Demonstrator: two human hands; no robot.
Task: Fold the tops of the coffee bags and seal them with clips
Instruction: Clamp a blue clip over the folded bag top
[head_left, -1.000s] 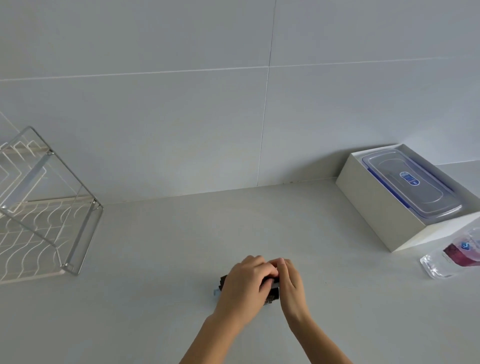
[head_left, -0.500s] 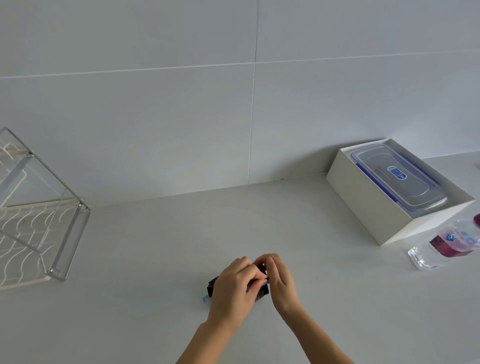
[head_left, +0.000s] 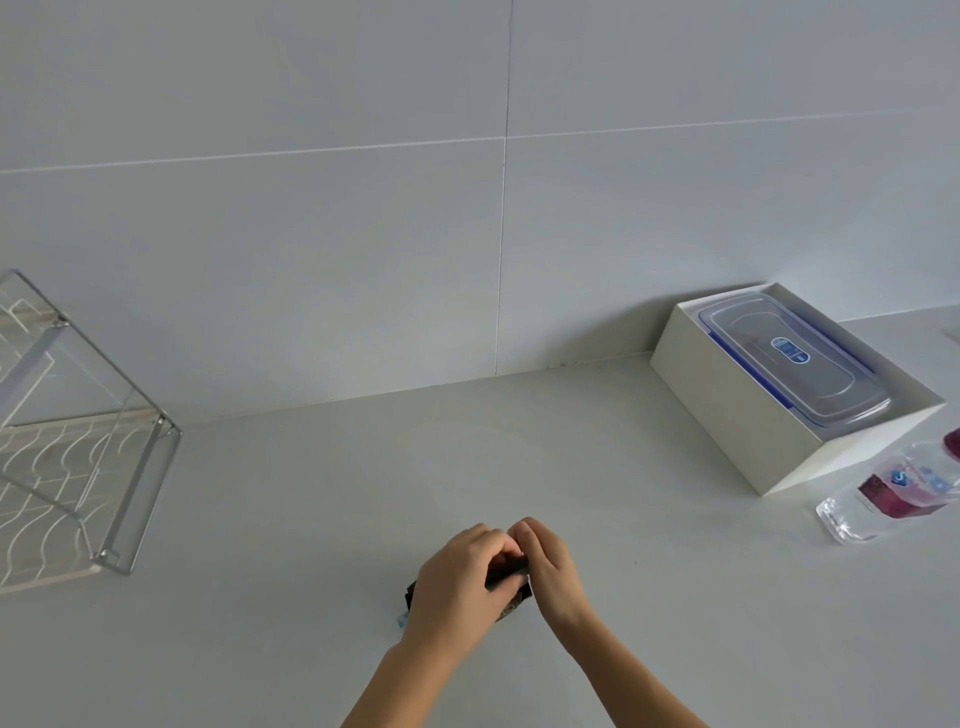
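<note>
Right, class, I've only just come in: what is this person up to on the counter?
Both hands are bunched over a small dark coffee bag on the grey counter. The left hand covers most of it; the right hand pinches at its top edge, seemingly folding. A bit of blue peeks out beside the bag, perhaps a clip. No clip is visibly on the bag yet. A white box, a bottle and a wire rack sit aside, untouched.
</note>
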